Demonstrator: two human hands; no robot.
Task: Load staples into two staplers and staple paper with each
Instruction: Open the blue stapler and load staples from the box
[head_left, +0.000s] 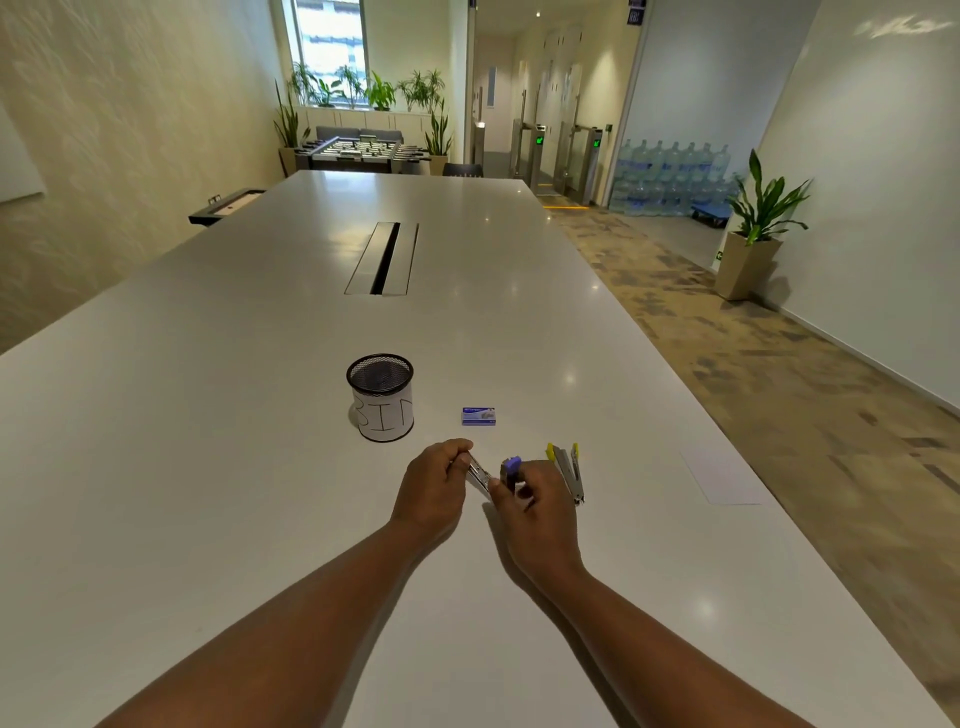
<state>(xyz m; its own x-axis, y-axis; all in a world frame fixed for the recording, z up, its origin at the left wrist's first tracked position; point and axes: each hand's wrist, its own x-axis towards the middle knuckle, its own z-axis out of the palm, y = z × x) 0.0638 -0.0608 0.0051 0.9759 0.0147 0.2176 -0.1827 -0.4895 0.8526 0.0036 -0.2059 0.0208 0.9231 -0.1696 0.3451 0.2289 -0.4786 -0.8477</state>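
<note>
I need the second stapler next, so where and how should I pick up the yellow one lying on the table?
Grip the yellow stapler by its closed hinge end, nearest you, coming from the right with the right hand. It lies opened in a narrow V, its yellow-tipped arms spread at the far end, so the near end is probably the one compact, rigid part. Its right side is free.

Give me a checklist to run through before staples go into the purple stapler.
1. Purple stapler held by both hands: ok, left hand on its metal end, right hand on the body.
2. Stapler opened up: ok, the metal part is swung away.
3. Staple box nearby: ok, on the table beyond the hands.
4. Box open: not ok, looks closed.
5. A hand free for staples: not ok.
6. Paper ready: ok, lying to the right.
</note>
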